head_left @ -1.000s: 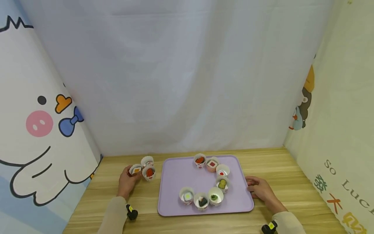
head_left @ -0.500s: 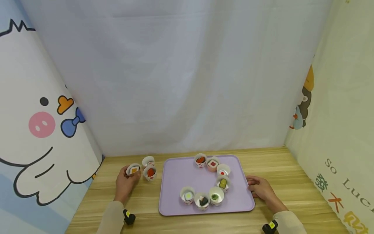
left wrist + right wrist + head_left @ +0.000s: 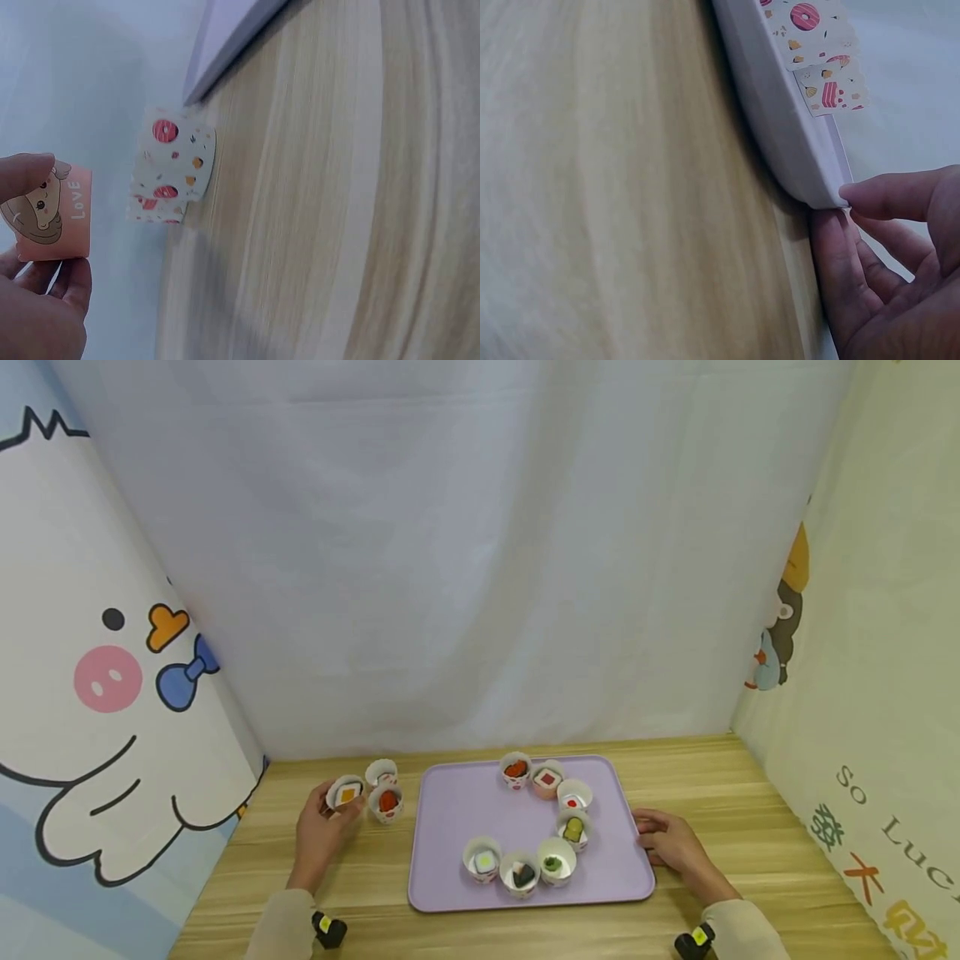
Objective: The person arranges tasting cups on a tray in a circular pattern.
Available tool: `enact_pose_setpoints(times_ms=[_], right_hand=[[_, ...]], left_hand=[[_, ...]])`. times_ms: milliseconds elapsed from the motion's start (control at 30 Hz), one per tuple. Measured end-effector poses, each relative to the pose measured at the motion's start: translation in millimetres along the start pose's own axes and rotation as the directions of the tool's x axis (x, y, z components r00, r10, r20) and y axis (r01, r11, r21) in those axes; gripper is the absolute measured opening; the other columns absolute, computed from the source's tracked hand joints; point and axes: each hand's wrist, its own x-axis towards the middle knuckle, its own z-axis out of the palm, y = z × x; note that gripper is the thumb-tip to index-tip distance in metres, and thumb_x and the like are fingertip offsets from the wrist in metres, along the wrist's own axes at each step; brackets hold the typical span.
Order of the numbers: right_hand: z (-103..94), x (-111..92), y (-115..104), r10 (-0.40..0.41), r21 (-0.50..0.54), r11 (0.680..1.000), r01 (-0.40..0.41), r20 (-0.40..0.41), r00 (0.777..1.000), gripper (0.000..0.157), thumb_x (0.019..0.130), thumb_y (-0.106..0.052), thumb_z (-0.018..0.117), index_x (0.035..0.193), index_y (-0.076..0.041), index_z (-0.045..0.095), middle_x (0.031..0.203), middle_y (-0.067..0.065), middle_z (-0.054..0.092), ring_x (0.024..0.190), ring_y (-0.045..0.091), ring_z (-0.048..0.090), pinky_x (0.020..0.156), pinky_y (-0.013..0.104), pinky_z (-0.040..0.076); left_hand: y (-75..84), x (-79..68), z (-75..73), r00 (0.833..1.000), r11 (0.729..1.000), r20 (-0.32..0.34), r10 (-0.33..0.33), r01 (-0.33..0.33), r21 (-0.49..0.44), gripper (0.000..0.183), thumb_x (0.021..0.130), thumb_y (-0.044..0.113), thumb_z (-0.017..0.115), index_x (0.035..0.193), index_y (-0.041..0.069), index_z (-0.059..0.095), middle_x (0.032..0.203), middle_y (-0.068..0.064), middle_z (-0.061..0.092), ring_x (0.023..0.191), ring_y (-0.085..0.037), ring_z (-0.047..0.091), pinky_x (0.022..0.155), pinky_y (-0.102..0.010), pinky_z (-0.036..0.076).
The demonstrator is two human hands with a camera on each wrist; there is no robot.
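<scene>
My left hand [image 3: 321, 835] grips a pink paper cup [image 3: 69, 214] printed with a cartoon face and "LOVE". A white piece with an orange top [image 3: 347, 793] lies inside that cup. In the left wrist view the cup hangs off the table. Two patterned paper cups stand just right of it, one with a red filling [image 3: 387, 806], the other [image 3: 382, 773] behind. My right hand [image 3: 675, 843] pinches the right edge of a lilac tray [image 3: 457, 802], thumb on the rim [image 3: 845, 196] and fingers against its underside edge.
Several paper cups with small toy-like food pieces stand in a curve on the tray, from a red-filled cup [image 3: 515, 772] at the back to a cup with a white piece [image 3: 482, 860] at the front left. A white curtain [image 3: 480, 568] closes off the back of the wooden table [image 3: 705, 777].
The left hand has drawn the pink cup slightly left and away from the two patterned cups beside it. The right hand stays at the tray's edge, and the tray's cups keep their places.
</scene>
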Motion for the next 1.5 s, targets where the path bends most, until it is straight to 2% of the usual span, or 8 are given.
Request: enact_pose_setpoints(times_ms=[267, 433, 767, 933, 1067, 1167, 1300, 1500], right_hand=[[-0.1, 0.9, 1.8, 0.001, -0.009, 1.000, -0.001, -0.005, 1.000, 0.052, 0.085, 0.002, 0.063, 0.136, 0.002, 0.053, 0.112, 0.016, 0.061, 0.083, 0.013, 0.061, 0.065, 0.031, 0.055], [-0.1, 1.3, 1.5, -0.011, -0.009, 1.000, 0.011, -0.004, 1.000, 0.054, 0.083, 0.003, 0.064, 0.136, 0.002, 0.054, 0.110, 0.016, 0.062, 0.083, 0.012, 0.061, 0.064, 0.030, 0.056], [-1.2, 1.4, 2.4, -0.009, -0.011, 1.000, 0.009, -0.012, 1.000, 0.053, 0.083, 0.003, 0.065, 0.135, 0.002, 0.054, 0.109, 0.015, 0.063, 0.083, 0.012, 0.061, 0.064, 0.031, 0.057], [-0.7, 0.6, 1.5, -0.015, -0.009, 1.000, 0.015, -0.012, 1.000, 0.054, 0.083, 0.003, 0.065, 0.136, 0.002, 0.054, 0.112, 0.018, 0.063, 0.083, 0.012, 0.061, 0.064, 0.031, 0.056], [0.1, 0.2, 0.4, -0.010, -0.011, 1.000, 0.010, -0.009, 1.000, 0.053, 0.085, 0.002, 0.063, 0.137, 0.002, 0.053, 0.113, 0.018, 0.062, 0.083, 0.012, 0.061, 0.064, 0.031, 0.056], [0.7, 0.3, -0.1, -0.006, -0.009, 1.000, 0.006, -0.010, 1.000, 0.052, 0.085, 0.002, 0.062, 0.136, 0.002, 0.053, 0.112, 0.016, 0.062, 0.083, 0.012, 0.061, 0.064, 0.030, 0.056], [0.8, 0.3, 0.2, -0.008, -0.005, 1.000, 0.008, -0.011, 1.000, 0.052, 0.085, 0.003, 0.062, 0.136, 0.002, 0.054, 0.111, 0.015, 0.062, 0.082, 0.012, 0.060, 0.064, 0.030, 0.056], [0.5, 1.1, 1.9, -0.008, -0.002, 1.000, 0.008, -0.016, 1.000, 0.052, 0.084, 0.003, 0.063, 0.135, 0.002, 0.054, 0.109, 0.014, 0.062, 0.081, 0.012, 0.060, 0.063, 0.030, 0.056]], left_hand=[[17.0, -19.2, 5.4, 1.000, 1.000, 0.029, 0.002, -0.002, -0.026, 0.072, 0.086, 0.025, 0.076, 0.146, 0.007, 0.039, 0.141, -0.016, 0.050, 0.130, -0.032, 0.049, 0.080, -0.004, 0.042], [30.2, -30.7, 9.7, 0.999, 1.000, 0.047, 0.018, -0.018, 0.001, 0.072, 0.086, 0.030, 0.076, 0.145, 0.009, 0.041, 0.143, -0.015, 0.050, 0.133, -0.032, 0.049, 0.091, -0.015, 0.046], [52.4, -41.1, 29.8, 0.992, 0.997, 0.105, 0.075, -0.076, 0.005, 0.068, 0.083, 0.026, 0.079, 0.141, 0.009, 0.047, 0.136, -0.017, 0.056, 0.125, -0.034, 0.055, 0.084, -0.014, 0.048], [55.6, -43.4, 44.5, 0.984, 0.994, 0.146, 0.107, -0.109, 0.007, 0.068, 0.081, 0.019, 0.081, 0.140, 0.010, 0.050, 0.135, -0.015, 0.059, 0.121, -0.031, 0.057, 0.089, -0.024, 0.051], [55.9, -46.0, 56.0, 0.973, 0.991, 0.185, 0.134, -0.137, 0.003, 0.066, 0.080, 0.015, 0.080, 0.139, 0.007, 0.051, 0.141, -0.016, 0.054, 0.125, -0.033, 0.056, 0.097, -0.035, 0.051], [56.0, -48.0, 63.8, 0.966, 0.989, 0.213, 0.144, -0.144, -0.017, 0.063, 0.080, 0.014, 0.080, 0.136, 0.005, 0.052, 0.139, -0.017, 0.054, 0.125, -0.035, 0.055, 0.096, -0.033, 0.051], [56.0, -49.8, 73.0, 0.959, 0.992, 0.254, 0.129, -0.123, -0.036, 0.063, 0.080, 0.016, 0.081, 0.135, 0.004, 0.053, 0.129, -0.016, 0.059, 0.120, -0.035, 0.057, 0.090, -0.029, 0.052], [50.3, -48.0, 86.6, 0.944, 0.994, 0.313, 0.103, -0.109, 0.000, 0.060, 0.080, 0.021, 0.081, 0.133, 0.008, 0.055, 0.125, -0.011, 0.064, 0.119, -0.029, 0.059, 0.096, -0.042, 0.051]])
